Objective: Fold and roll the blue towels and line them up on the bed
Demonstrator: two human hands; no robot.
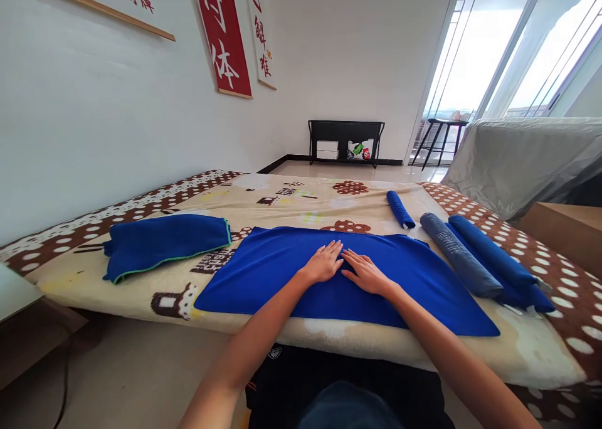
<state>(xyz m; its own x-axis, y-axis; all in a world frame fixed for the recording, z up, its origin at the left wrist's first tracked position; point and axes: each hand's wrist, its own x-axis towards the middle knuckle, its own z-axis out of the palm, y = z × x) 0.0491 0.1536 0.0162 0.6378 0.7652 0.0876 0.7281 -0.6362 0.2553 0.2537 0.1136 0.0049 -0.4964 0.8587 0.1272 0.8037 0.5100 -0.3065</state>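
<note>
A blue towel [277,266] lies spread out flat near the front edge of the bed. Both palms rest on it close together at its middle. My left hand [323,261] has its fingers stretched out flat on the cloth. Beside it, my right hand [365,271] also lies flat, its fingertips almost meeting the left ones. Neither hand holds anything. To the left sits a loosely folded blue cloth [164,244] with a green edge. Rolled towels lie to the right: a grey-blue roll with lettering [461,253], blue rolls [491,250] next to it, and a small blue roll [399,209] farther back.
The bed carries a cream patterned blanket [301,197] with a brown dotted border. Behind it stands a black rack [347,137] against the wall. A plastic-covered piece of furniture [531,159], a cardboard box [564,231] and a black stool [442,140] are at the right.
</note>
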